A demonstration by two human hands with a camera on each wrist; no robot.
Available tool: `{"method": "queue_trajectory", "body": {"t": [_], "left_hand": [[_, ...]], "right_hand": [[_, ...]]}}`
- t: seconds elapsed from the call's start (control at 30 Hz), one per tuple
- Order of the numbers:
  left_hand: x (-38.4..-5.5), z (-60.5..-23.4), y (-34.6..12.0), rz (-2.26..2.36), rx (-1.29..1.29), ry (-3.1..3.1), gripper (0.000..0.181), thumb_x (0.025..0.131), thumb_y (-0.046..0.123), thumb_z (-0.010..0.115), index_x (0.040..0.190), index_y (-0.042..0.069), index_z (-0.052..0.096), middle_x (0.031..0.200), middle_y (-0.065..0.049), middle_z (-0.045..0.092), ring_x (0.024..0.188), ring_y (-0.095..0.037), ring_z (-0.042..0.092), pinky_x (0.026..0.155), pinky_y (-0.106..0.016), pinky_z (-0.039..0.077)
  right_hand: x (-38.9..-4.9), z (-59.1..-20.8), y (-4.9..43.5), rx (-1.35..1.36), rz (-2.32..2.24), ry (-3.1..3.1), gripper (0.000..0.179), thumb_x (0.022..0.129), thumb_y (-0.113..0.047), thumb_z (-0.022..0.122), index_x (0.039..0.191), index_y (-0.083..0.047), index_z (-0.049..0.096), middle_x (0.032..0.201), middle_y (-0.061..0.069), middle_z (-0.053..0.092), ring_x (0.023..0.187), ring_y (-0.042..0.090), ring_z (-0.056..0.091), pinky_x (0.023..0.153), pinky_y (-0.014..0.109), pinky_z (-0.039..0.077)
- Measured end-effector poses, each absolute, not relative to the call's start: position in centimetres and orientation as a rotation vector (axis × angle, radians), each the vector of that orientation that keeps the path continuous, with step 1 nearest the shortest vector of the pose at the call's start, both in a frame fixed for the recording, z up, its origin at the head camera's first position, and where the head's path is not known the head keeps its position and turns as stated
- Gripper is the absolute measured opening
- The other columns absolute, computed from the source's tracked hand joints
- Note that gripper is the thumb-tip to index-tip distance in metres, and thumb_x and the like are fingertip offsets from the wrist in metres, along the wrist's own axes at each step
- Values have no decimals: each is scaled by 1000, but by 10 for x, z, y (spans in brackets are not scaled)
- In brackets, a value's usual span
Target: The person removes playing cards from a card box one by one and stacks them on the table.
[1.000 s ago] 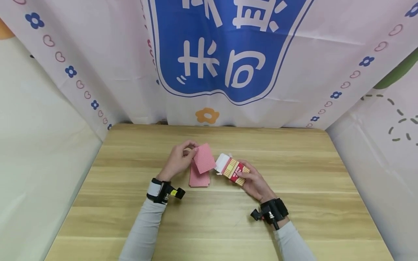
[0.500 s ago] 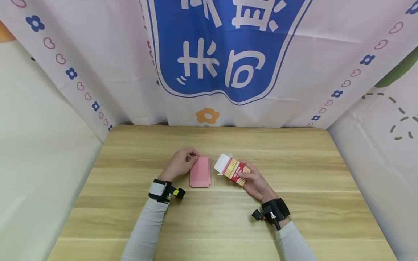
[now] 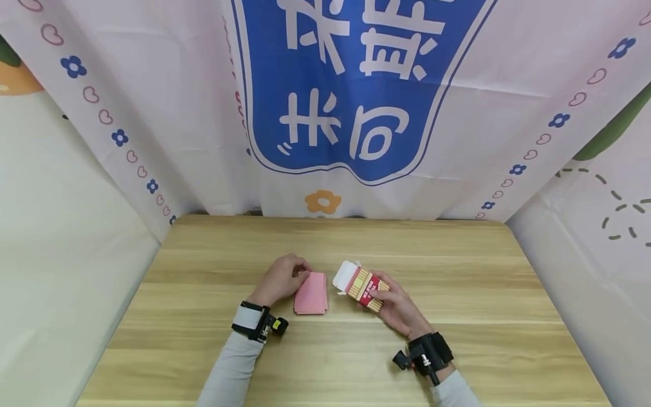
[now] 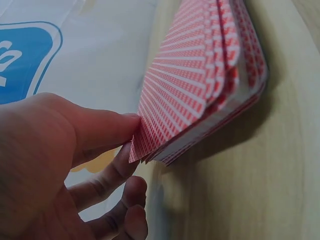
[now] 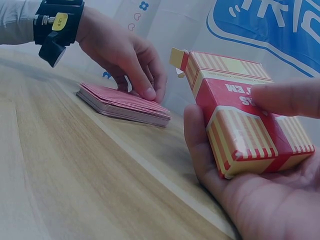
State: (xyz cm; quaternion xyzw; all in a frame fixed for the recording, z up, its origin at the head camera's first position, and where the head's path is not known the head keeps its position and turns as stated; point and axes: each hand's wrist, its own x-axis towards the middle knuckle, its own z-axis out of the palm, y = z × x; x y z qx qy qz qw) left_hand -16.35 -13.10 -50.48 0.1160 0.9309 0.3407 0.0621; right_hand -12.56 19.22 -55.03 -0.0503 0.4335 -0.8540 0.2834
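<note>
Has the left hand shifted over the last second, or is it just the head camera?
Yes, slightly toward the person: in the head view, the left hand is farther from the table's back edge than before.

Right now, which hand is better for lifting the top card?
Probably the left hand: it pinches the top card by a corner, while the right hand is busy holding the card box.

card deck [image 3: 311, 296]: red-patterned, uneven face-down stack | card box [image 3: 360, 284]: striped red-yellow, open, tilted, near deck
</note>
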Motion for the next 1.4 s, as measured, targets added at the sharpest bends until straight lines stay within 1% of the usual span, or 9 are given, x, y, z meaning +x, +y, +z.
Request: {"method": "queue_trajectory", "body": {"t": [0.33,0.43,0.63,0.8,0.9,1.0,1.1,1.2,1.4], "left_hand": [[-165,-506,-133,1002,320,2773,8,102,17,74,107,15,81,103,-1,69,95,-16,63,84,-36,56],[-169,-503,-133,1057,342,2780,11,103,17,73,111,12,79,107,-3,70,96,-18,65,85,-37,57],[-174,-488,-120,1255,443,2807,20,105,16,68,122,6,73,111,-5,73,89,-17,66,76,-35,58],[-162,-479,-95,1452,668,2719,18,105,13,68,120,4,71,111,-8,74,84,-15,65,71,-29,57],[-153,-482,-80,1442,755,2690,13,104,12,70,116,8,71,109,-4,73,80,-13,61,68,-27,54],[-148,-486,-69,1364,754,2699,11,103,17,73,114,14,71,104,3,71,76,-11,59,65,-26,51],[-147,-490,-63,1289,714,2731,14,99,20,78,111,19,69,98,7,68,73,-11,59,62,-25,47],[-146,-493,-61,1275,685,2741,18,97,21,81,110,19,68,96,7,67,74,-15,61,60,-25,45],[-147,-497,-60,1322,671,2696,17,98,19,80,110,17,68,99,5,67,74,-18,60,61,-24,46]], "right_hand": [[-127,-551,191,-87,-2263,1170,51,105,8,45,147,-20,50,151,13,43,129,27,60,107,45,56],[-133,-549,191,-110,-2264,1180,51,105,8,44,148,-20,49,150,13,44,128,26,61,106,43,57],[-141,-544,192,-147,-2279,1183,49,105,8,45,146,-19,50,150,14,43,126,26,62,104,43,58],[-137,-546,194,-126,-2283,1159,50,104,9,47,146,-18,51,150,15,42,127,26,62,103,43,59],[-135,-550,193,-131,-2287,1137,48,105,9,46,147,-16,50,149,14,46,126,26,63,103,44,58],[-136,-550,193,-149,-2292,1122,46,107,9,44,147,-14,49,147,13,51,124,25,65,102,42,59],[-136,-549,193,-169,-2298,1107,45,107,9,43,146,-13,47,145,13,53,123,25,66,100,42,60],[-137,-548,192,-188,-2300,1088,45,107,10,42,146,-11,46,145,12,53,123,26,66,100,44,60],[-136,-550,192,-189,-2302,1087,45,107,10,43,145,-13,49,146,12,52,124,26,65,99,44,60]]}}
